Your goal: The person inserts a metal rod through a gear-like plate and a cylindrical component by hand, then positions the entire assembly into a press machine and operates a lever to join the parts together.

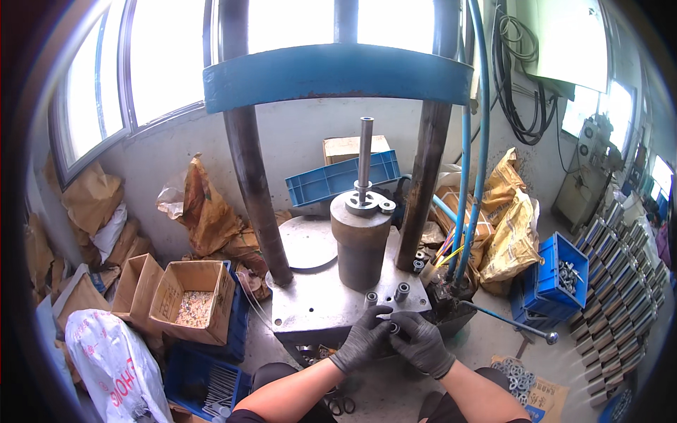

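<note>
Both my hands wear dark gloves and meet at the front edge of the press's metal base plate (pixel 310 299). My left hand (pixel 363 340) is closed, its fingertips pinching at a small pale piece (pixel 383 317) too small to name. My right hand (pixel 424 345) is closed around a small round metal sleeve (pixel 395 328), its open end showing. Just beyond my fingers, two short metal sleeves stand upright on the plate, a left one (pixel 371 299) and a right one (pixel 402 292). Behind them rises a thick steel cylinder (pixel 360 247) with a slotted disc (pixel 362 201) and an upright rod (pixel 365 151) on top.
A blue crossbeam (pixel 338 74) spans two steel columns around the cylinder. At left stand cardboard boxes (pixel 192 303) and a blue crate (pixel 197 381) of rods. At right are blue hoses (pixel 469 211), a ball-ended lever (pixel 550 338), blue bins (pixel 557 275) and stacked metal tubes (pixel 613 296).
</note>
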`<state>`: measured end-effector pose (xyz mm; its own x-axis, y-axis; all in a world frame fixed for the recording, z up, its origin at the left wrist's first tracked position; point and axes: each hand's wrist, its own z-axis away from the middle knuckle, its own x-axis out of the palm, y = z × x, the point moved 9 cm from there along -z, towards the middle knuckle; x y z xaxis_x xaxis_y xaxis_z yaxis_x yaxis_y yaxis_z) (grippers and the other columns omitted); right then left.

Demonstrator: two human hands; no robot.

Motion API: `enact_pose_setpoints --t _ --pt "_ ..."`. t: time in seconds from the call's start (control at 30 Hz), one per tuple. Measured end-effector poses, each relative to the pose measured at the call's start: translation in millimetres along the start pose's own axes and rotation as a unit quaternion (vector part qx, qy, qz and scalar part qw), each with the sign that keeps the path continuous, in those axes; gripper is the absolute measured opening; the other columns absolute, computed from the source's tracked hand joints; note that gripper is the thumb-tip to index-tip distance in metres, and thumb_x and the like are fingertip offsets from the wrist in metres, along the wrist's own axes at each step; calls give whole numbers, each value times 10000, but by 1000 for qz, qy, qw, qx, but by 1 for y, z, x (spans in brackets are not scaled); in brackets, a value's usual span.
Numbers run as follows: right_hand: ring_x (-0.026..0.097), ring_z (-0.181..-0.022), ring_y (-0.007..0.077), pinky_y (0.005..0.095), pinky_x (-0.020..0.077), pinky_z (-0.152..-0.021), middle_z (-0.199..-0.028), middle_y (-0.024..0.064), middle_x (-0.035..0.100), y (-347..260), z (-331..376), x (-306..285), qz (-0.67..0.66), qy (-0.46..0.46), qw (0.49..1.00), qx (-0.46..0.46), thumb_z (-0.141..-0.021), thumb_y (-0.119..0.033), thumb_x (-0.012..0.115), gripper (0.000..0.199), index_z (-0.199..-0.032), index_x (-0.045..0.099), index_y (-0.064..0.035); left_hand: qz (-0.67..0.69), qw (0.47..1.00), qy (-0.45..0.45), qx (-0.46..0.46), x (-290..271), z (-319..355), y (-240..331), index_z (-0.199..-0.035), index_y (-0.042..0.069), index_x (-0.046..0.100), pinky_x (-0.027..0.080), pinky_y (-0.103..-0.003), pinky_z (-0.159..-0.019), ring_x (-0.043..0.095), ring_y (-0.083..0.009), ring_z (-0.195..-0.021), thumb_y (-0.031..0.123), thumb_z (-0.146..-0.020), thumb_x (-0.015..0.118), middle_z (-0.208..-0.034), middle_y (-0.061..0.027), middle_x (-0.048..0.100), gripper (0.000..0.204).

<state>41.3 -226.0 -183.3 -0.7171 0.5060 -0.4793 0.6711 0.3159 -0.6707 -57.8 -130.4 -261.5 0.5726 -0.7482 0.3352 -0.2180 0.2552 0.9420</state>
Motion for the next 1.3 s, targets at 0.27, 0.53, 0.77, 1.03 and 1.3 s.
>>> enact_pose_setpoints --t 0.27,0.53,0.77,1.03,1.3 --pt "742 -999 320 401 616 -860 -1136 128 726 10 0 -2 -5 -89 996 29 -859 -151 849 345 -1176 739 -71 24 998 -48 -18 13 -1 -2 -1584 69 410 555 -251 -774 654 -115 -938 283 -1078 687 -1188 -85 693 616" --pt "724 -1011 281 378 613 -851 -1089 138 703 5 -10 -46 0 44 999 -6 -863 -73 843 231 -1073 750 -38 -182 939 82 281 -26 -33 116 -1472 42 526 528 -290 -923 639 -118 -1010 141 -1083 650 -1152 -56 691 420" --pt "723 -1038 278 363 604 -903 -1144 133 681 30 -16 -49 -64 53 996 38 -841 2 802 246 -1079 742 -21 -256 867 239 353 -53 -127 269 -1407 9 546 530 -321 -929 633 -160 -1014 255 -1100 636 -1111 -105 677 404" --pt "741 -994 299 372 600 -889 -1133 129 705 34 -17 -43 -48 31 998 28 -870 -60 792 226 -1093 755 -59 -339 875 229 260 -58 -192 257 -1256 55 568 569 -366 -754 667 -191 -802 248 -1005 773 -916 -77 669 377" --pt "760 -994 278 370 610 -865 -1154 133 715 26 -24 -39 -37 39 998 17 -893 -96 821 215 -1091 762 -37 -409 828 258 284 -61 -192 257 -1149 74 588 582 -396 -826 718 -284 -855 18 -890 719 -928 -128 718 295"
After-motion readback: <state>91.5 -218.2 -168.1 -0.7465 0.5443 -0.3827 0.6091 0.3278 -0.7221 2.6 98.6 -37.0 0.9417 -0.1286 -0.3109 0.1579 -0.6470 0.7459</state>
